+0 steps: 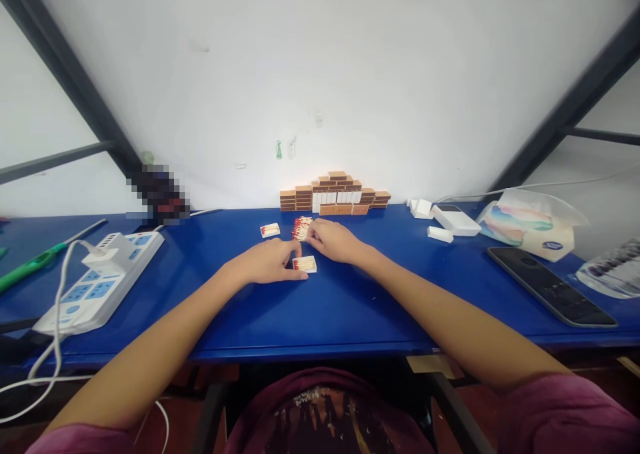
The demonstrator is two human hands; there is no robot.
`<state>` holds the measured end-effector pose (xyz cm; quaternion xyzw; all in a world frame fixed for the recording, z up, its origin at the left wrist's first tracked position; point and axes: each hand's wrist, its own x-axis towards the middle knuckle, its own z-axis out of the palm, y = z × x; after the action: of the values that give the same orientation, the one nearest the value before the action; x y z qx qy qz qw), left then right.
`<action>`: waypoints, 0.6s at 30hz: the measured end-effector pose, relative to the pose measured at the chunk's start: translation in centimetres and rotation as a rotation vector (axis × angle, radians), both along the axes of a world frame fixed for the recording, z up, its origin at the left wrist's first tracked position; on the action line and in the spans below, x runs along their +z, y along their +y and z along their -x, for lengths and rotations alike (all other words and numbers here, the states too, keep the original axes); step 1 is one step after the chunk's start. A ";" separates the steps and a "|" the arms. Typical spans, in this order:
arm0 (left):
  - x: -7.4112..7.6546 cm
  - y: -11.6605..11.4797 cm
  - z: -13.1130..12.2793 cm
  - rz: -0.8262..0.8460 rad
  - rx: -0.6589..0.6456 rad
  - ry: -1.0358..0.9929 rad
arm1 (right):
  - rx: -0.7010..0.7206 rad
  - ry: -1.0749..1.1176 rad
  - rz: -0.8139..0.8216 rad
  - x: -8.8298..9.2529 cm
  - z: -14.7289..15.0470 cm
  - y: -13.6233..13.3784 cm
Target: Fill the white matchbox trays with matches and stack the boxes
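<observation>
My left hand [270, 261] grips a small white matchbox tray [311, 265] with red-tipped matches in it, thumb along the near side and fingers at the far side. Just beyond, my right hand [335, 239] has its fingers closed at the right edge of a loose pile of red-headed matches [301, 227]. Its fingertips pinch at the matches, though how many are between them is hidden. Another white tray [270, 230] with matches lies left of the pile, apart from both hands.
Stacked matchboxes [336, 194] stand against the wall. On the left are a power strip [107, 287] with a white cable and a green tool [37, 271]. To the right lie white boxes [455, 221], a tissue pack [535, 224], a phone [550, 286] and a clear plastic package [613, 271].
</observation>
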<state>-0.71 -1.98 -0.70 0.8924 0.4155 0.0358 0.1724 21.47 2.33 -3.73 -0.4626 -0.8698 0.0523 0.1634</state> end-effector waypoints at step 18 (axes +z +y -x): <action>1.6 0.7 2.2 0.090 0.062 0.093 | 0.022 0.000 -0.022 -0.5 0.6 0.0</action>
<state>-2.91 -1.29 0.92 0.8712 0.4515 -0.0193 0.1915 20.86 2.35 -4.24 -0.4511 -0.8754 0.0445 0.1682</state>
